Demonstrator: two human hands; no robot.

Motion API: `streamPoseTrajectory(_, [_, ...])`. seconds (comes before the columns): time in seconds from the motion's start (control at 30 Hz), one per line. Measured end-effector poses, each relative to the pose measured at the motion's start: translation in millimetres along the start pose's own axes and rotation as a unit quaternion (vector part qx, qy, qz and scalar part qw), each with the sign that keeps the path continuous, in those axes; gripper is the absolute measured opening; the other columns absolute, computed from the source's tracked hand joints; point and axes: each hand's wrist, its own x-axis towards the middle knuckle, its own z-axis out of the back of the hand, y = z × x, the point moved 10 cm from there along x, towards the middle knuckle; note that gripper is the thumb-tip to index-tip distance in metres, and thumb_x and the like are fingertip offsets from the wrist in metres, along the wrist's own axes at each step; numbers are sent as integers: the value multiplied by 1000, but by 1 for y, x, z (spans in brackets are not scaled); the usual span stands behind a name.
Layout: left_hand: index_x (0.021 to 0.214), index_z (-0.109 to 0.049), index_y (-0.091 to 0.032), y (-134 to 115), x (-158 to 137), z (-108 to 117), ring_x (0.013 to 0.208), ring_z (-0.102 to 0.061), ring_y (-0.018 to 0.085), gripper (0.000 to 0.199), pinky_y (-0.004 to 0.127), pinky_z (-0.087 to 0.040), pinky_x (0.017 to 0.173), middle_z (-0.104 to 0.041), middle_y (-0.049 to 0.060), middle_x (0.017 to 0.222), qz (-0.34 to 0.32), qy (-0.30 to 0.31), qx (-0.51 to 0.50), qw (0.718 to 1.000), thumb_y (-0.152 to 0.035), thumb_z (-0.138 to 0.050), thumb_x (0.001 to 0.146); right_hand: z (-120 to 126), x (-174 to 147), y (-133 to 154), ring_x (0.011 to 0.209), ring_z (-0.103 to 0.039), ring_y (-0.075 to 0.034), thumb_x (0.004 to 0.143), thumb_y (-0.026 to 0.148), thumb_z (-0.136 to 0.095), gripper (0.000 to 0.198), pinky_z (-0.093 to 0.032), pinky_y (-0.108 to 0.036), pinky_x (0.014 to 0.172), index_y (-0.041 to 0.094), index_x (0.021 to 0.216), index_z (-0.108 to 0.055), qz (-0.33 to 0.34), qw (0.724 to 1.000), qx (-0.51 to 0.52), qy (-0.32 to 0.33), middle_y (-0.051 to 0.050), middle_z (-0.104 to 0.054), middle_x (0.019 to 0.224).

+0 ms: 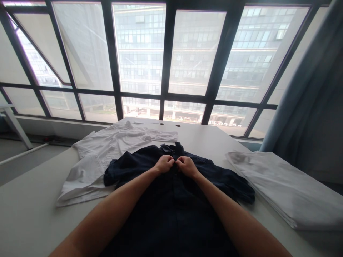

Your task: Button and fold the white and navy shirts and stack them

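A dark navy short-sleeved shirt lies spread on the white table, its collar toward the window and its sleeves out to both sides. Just below the collar, my left hand pinches the front edge of the shirt. Close beside it, my right hand grips the same front placket, fingers closed. The fingertips of both hands nearly meet. Whether a button sits between them is too small to make out.
A rumpled white shirt lies to the left, partly under the navy sleeve. Folded white cloth rests on the right. The white table reaches toward large windows. A grey-blue curtain hangs at the right.
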Motion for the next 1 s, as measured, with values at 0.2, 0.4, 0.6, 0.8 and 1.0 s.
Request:
streamPoseTrajectory(0.2, [84,-70,-14,-14,-6,9,70,-61,16,17,24,-45,66,-68,3,75,-29,-37,73,996,-22,-55,85,-5,3,-10,46,-57,-11,85,20,-49,16,-42,-19,44,16,71,-57,-56,998,24,20,0,-64,61])
streamPoseTrajectory(0.4, [101,-70,-21,-24,-19,15,90,-67,23,21,31,-47,78,-73,7,96,-25,-73,234,969,-31,-54,91,-5,2,-10,44,-55,-10,84,20,-52,14,-40,-18,42,16,72,-58,-67,997,21,36,2,-60,56])
streamPoseTrajectory(0.6, [132,-52,-16,-46,-28,28,132,-43,29,51,41,-36,105,-51,13,142,-131,-165,343,915,-32,-63,85,15,-3,13,66,-66,-16,82,26,-59,13,-51,-26,64,15,87,-65,31,994,-91,-52,-4,-69,79])
streamPoseTrajectory(0.8, [119,-64,-15,-30,-21,15,118,-55,29,36,45,-39,99,-64,13,127,-94,-74,369,922,-37,-47,96,31,17,58,108,-63,-25,85,23,-55,49,-48,-33,89,19,135,-54,123,945,-282,-112,-12,-51,142])
streamPoseTrajectory(1.0, [91,-72,-16,-38,-23,20,106,-60,28,34,40,-45,88,-72,12,104,-85,-70,374,921,-34,-43,98,4,39,67,99,-65,-27,84,23,-59,41,-47,-34,83,21,126,-62,132,893,-428,37,-13,-60,127])
